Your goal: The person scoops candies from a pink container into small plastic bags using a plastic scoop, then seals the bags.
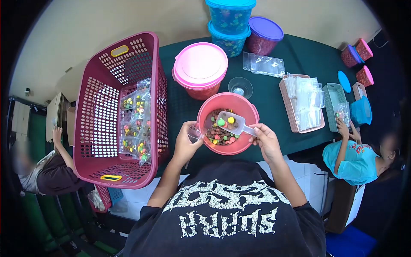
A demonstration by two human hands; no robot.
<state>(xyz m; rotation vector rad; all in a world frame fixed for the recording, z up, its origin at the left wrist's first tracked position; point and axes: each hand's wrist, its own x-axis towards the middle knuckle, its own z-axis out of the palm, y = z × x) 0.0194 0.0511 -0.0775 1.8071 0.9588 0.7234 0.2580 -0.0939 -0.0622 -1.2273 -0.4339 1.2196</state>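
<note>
My right hand point(265, 141) is closed on the handle of a translucent scoop point(238, 125). Green, yellow and brown round pieces lie in its bowl, which is over the pink tub point(249, 107). Inside the tub is a heap of small brown, pink, green and yellow pieces point(216, 136). At the tub's left rim, my left hand point(187, 142) pinches a small clear plastic bag point(195, 132). Behind the tub stands a clear round cup point(240, 88).
A maroon basket point(96, 169) on the left holds filled bags point(139, 124). Lidded tubs point(201, 64) stand at the back. On the right are a tray of flat bags point(306, 103) and a grey tray point(333, 107). People work on the right point(351, 156) and left point(55, 167).
</note>
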